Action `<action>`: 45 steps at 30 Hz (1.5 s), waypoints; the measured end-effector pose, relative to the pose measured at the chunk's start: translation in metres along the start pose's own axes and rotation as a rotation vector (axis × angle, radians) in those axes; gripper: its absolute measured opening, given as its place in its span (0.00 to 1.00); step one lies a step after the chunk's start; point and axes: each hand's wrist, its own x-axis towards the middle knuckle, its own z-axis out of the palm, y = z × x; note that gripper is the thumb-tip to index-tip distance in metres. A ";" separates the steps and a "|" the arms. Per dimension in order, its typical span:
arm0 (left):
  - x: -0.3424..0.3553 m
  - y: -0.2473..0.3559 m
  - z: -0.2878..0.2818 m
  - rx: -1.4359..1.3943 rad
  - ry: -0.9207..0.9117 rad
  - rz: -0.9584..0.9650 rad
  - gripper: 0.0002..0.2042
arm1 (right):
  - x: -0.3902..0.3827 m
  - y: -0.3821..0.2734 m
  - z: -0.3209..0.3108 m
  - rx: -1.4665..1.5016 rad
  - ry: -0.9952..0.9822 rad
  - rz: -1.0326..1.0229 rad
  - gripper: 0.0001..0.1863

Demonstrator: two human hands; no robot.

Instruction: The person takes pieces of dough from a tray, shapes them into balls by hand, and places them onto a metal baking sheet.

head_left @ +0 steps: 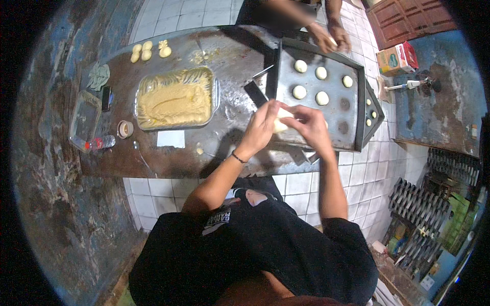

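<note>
My left hand (pixel 260 128) and my right hand (pixel 310 128) meet over the near left corner of a dark metal baking tray (pixel 334 122). Between their closed fingers is a pale piece of dough (pixel 280 124), partly hidden by the fingers. Several round dough balls (pixel 321 98) sit apart from each other on the tray. Left of my hands stands a glass dish (pixel 216 97) with yellow, crumbly filling (pixel 178 98). Farther left on the table lie a few more dough balls (pixel 147 51), grouped together.
At the tray's far side, a co-worker's hands (pixel 329 40) hold a small pale piece. A dark scraper-like tool (pixel 255 94) lies left of the tray. On the table's left are a small cup (pixel 124 129), a bottle (pixel 101 143) and a clear container (pixel 84 115). A white card (pixel 170 138) lies nearby.
</note>
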 end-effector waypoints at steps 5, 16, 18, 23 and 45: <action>-0.020 0.044 -0.083 -0.176 0.528 0.154 0.34 | 0.027 -0.085 0.137 0.447 0.053 -0.462 0.18; -0.085 0.068 -0.260 -0.639 0.335 0.138 0.12 | 0.068 -0.182 0.270 0.426 0.053 0.103 0.26; -0.088 0.046 -0.282 -0.643 0.324 0.113 0.17 | 0.059 -0.196 0.269 0.566 -0.246 0.004 0.23; -0.121 -0.013 -0.298 0.307 0.013 0.414 0.29 | 0.058 -0.149 0.281 -0.158 -0.109 -0.336 0.25; -0.189 -0.044 -0.434 0.916 0.433 0.108 0.12 | 0.138 0.035 0.409 -0.867 -0.228 -0.489 0.21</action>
